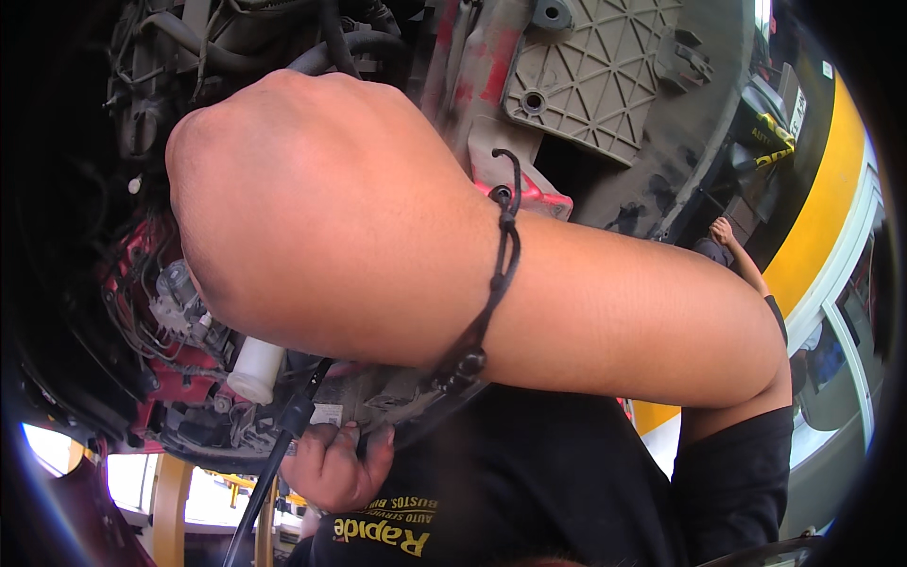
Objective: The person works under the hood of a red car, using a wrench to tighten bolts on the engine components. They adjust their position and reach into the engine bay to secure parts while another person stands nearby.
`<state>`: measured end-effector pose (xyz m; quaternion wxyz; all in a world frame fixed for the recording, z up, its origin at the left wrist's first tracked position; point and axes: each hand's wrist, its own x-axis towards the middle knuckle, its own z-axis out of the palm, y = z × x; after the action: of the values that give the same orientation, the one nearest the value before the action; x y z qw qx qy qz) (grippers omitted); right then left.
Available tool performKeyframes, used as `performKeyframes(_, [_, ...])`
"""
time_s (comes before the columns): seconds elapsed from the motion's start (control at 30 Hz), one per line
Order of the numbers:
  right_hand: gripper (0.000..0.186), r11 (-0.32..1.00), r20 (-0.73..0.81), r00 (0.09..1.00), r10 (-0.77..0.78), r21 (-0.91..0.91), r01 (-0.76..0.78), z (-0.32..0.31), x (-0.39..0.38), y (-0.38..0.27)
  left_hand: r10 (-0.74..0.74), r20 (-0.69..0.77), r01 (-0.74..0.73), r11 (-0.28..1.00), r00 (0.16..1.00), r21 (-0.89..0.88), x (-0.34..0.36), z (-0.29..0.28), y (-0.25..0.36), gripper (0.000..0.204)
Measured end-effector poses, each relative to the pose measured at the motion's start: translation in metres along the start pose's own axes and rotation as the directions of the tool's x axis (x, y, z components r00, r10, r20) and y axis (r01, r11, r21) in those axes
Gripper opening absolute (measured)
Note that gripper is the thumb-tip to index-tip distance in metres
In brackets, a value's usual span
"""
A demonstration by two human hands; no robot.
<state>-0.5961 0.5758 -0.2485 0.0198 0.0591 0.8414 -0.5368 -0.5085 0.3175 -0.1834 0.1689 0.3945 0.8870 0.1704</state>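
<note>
Red car underside (142, 274) overhead; right hand (312, 208) fingers hidden, state unclear; yellow pillar (822, 208) beyond.

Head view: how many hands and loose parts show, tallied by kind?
own hands: 2, right hand and left hand
co-worker's hand: 1
white cylinder: 1
black cable: 1
cord bracelet: 1
Total: 6

Right hand (302, 208): fist, raised against the red underbody (491, 85), fingers hidden.
Left hand (340, 468): fingers curled at a black cable (274, 454).
</note>
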Motion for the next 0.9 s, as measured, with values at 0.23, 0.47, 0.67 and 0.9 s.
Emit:
performKeyframes(0.23, [0.015, 0.992, 0.214, 0.976, 0.047, 0.102, -0.070, -0.011, 0.005, 0.002, -0.044, 0.023, 0.044, 0.999, 0.999, -0.007, -0.002, -0.001, 0.002, 0.033])
performKeyframes(0.47, [0.016, 0.999, 0.125, 0.992, 0.035, 0.010, -0.037, -0.005, 0.001, 0.001, -0.071, 0.058, 0.071, 0.997, 0.996, 0.000, -0.001, -0.005, 0.003, 0.032])
performKeyframes(0.67, [0.016, 0.998, 0.143, 0.990, 0.008, -0.070, 0.002, -0.011, 0.002, -0.003, -0.010, 0.052, 0.009, 1.000, 0.999, 0.028, 0.003, -0.005, 0.003, 0.033])
performKeyframes(0.9, [0.015, 0.945, 0.181, 0.943, -0.280, -0.119, 0.304, -0.030, -0.012, -0.004, 0.098, 0.007, -0.098, 0.995, 0.995, 0.025, 0.004, -0.008, -0.001, 0.030])
